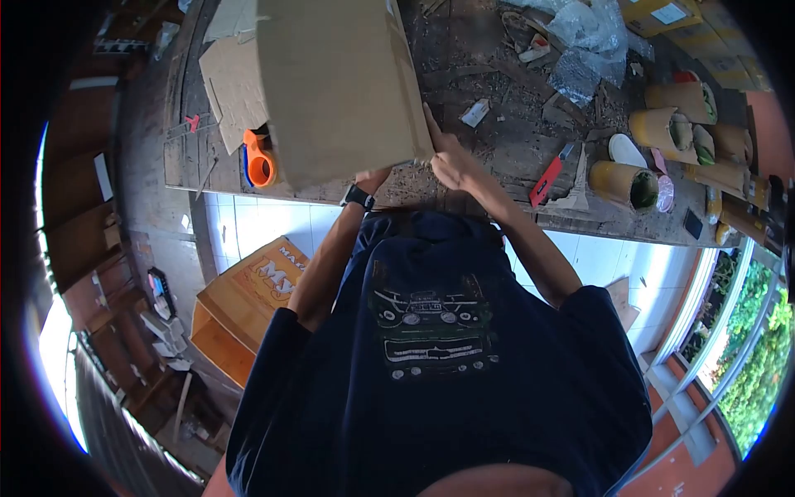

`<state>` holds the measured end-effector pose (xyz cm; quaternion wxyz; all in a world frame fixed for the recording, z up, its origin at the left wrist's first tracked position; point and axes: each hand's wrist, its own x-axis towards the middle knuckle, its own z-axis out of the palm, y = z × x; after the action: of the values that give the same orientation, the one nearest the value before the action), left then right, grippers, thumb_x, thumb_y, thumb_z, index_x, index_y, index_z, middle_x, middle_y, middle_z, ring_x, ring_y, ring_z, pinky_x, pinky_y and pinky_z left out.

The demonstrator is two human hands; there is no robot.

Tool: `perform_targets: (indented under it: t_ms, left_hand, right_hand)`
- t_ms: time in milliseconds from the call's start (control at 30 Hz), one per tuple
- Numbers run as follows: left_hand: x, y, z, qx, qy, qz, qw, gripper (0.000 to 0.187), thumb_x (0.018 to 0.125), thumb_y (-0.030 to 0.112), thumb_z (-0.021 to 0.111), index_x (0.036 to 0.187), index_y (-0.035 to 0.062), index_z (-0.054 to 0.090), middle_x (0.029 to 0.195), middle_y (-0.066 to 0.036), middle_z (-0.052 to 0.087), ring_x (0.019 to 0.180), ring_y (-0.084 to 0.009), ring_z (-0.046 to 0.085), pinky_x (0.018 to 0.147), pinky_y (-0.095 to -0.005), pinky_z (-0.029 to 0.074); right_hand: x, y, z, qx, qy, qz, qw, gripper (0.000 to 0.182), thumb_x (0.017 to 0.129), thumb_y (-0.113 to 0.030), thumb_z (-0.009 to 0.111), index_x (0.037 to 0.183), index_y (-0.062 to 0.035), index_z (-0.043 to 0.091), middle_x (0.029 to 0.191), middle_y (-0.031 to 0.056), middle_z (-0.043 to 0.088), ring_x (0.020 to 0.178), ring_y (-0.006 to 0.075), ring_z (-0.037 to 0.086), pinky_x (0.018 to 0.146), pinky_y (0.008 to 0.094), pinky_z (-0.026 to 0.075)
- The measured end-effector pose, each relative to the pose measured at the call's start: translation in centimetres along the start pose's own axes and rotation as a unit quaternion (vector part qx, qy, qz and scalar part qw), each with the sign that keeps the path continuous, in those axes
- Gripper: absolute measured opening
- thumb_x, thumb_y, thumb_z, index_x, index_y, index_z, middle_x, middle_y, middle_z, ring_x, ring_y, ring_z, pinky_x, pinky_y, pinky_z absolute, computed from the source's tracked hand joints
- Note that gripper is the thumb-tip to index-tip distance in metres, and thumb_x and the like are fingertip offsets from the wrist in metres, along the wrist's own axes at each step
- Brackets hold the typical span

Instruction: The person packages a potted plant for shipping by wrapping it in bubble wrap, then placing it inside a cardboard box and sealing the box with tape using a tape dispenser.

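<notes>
A littered wooden table (472, 91) spans the top; we've got the big cardboard box (339, 91) over it, between eleven and twelve o'clock; our right hand (451, 164) grips its near right corner; our left hand (374, 177) is partly hidden underneath, grip unclear; red cutter (546, 180) at two; orange plastic tool (260, 161) at ten.

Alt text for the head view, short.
A left hand and right hand touch a large plain brown cardboard box on a worn, debris-strewn wooden table. Left of it: an orange plastic tool. Right: a red utility knife, clear bubble wrap, brown cardboard cylinders.
</notes>
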<state>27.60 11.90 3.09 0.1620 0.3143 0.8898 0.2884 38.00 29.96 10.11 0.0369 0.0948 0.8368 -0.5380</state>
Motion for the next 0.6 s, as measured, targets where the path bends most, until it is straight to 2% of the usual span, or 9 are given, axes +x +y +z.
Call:
perform_targets:
  t_ms: [33, 67, 167, 233, 267, 367, 467, 567, 600]
  left_hand:
    - [-0.2, 1.3, -1.3, -0.047, -0.022, -0.026, 0.998, 0.045, 0.085, 0.032, 0.071, 0.121, 0.0056, 0.062, 0.117, -0.016, 0.065, 0.108, -0.0311, 0.062, 0.091, -0.0429, 0.05]
    - [-0.1, 3.7, -3.0, -0.113, -0.02, -0.053, 0.992, 0.036, 0.089, 0.032, 0.067, 0.111, 0.0028, 0.069, 0.109, -0.015, 0.07, 0.101, -0.0306, 0.066, 0.086, -0.0425, 0.053]
    - [-0.2, 3.2, -2.0, -0.17, -0.033, -0.051, 0.984, 0.033, 0.085, 0.029, 0.071, 0.105, 0.0028, 0.072, 0.107, -0.014, 0.071, 0.099, -0.03, 0.068, 0.083, -0.0414, 0.055]
    - [0.0, 1.1, -0.3, 0.0, -0.011, 0.112, 0.994, 0.03, 0.085, 0.026, 0.071, 0.105, 0.0032, 0.072, 0.108, -0.014, 0.071, 0.099, -0.0297, 0.068, 0.084, -0.0411, 0.055]
    - [0.0, 0.0, 0.6, 0.088, 0.0, 0.191, 0.978, 0.029, 0.085, 0.024, 0.071, 0.106, 0.0034, 0.072, 0.109, -0.014, 0.071, 0.099, -0.0296, 0.068, 0.084, -0.0409, 0.055]
    - [0.6, -2.1, 3.3, 0.14, 0.119, 0.163, 0.969, 0.03, 0.089, 0.024, 0.066, 0.111, 0.0047, 0.071, 0.111, -0.015, 0.07, 0.102, -0.0298, 0.067, 0.087, -0.0414, 0.054]
    - [0.2, -2.1, 3.3, 0.129, 0.13, 0.13, 0.974, 0.029, 0.089, 0.023, 0.065, 0.111, 0.0043, 0.07, 0.111, -0.015, 0.07, 0.102, -0.0307, 0.067, 0.087, -0.0422, 0.053]
    - [-0.2, -1.3, 2.9, 0.101, 0.108, 0.109, 0.983, 0.029, 0.089, 0.022, 0.064, 0.111, 0.0038, 0.07, 0.111, -0.016, 0.07, 0.102, -0.0316, 0.067, 0.088, -0.043, 0.053]
    - [-0.3, -1.1, 2.7, 0.09, 0.099, 0.105, 0.985, 0.029, 0.089, 0.021, 0.064, 0.111, 0.0037, 0.07, 0.11, -0.016, 0.069, 0.102, -0.0319, 0.066, 0.088, -0.0432, 0.053]
  right_hand:
    - [0.3, 0.7, 0.3, 0.029, 0.015, -0.018, 0.999, 0.081, 0.086, 0.002, 0.039, 0.154, -0.0033, -0.005, 0.102, 0.0402, 0.06, 0.1, 0.0524, 0.06, 0.079, 0.0525, 0.049]
    - [0.8, 1.0, 0.2, 0.056, 0.032, -0.04, 0.997, 0.08, 0.086, 0.002, 0.038, 0.155, -0.0031, -0.003, 0.102, 0.0397, 0.06, 0.1, 0.0529, 0.06, 0.08, 0.0523, 0.049]
    - [0.4, 1.1, -0.6, 0.06, 0.004, -0.017, 0.998, 0.078, 0.087, 0.002, 0.037, 0.155, -0.003, -0.001, 0.109, 0.0394, 0.059, 0.104, 0.0531, 0.058, 0.083, 0.0533, 0.048]
    - [0.3, 0.8, -0.8, 0.049, -0.02, 0.017, 0.998, 0.078, 0.087, 0.002, 0.037, 0.155, -0.0036, -0.002, 0.114, 0.0396, 0.057, 0.106, 0.0529, 0.057, 0.086, 0.0544, 0.048]
    - [0.2, 0.5, -0.6, 0.037, -0.016, 0.023, 0.999, 0.076, 0.089, 0.0, 0.037, 0.155, -0.0051, -0.001, 0.116, 0.0391, 0.057, 0.108, 0.052, 0.057, 0.087, 0.0533, 0.048]
    - [-0.1, 0.3, 0.7, -0.01, 0.026, 0.015, 1.0, 0.067, 0.101, -0.011, 0.039, 0.157, -0.0117, 0.003, 0.12, 0.0361, 0.057, 0.114, 0.0475, 0.057, 0.089, 0.0464, 0.049]
    - [-0.4, 0.3, 1.0, -0.072, 0.006, 0.011, 0.997, 0.075, 0.097, -0.008, 0.042, 0.156, -0.0092, -0.005, 0.125, 0.0369, 0.053, 0.115, 0.0514, 0.053, 0.093, 0.0505, 0.046]
    - [-0.2, 0.6, 2.2, -0.131, 0.05, -0.005, 0.99, 0.082, 0.095, -0.004, 0.045, 0.154, -0.0083, -0.011, 0.13, 0.0367, 0.05, 0.116, 0.0546, 0.05, 0.096, 0.0526, 0.044]
    - [0.1, 0.9, 2.0, -0.128, 0.047, -0.015, 0.991, 0.082, 0.094, -0.004, 0.046, 0.155, -0.0073, -0.008, 0.131, 0.0353, 0.051, 0.114, 0.052, 0.053, 0.096, 0.0501, 0.046]
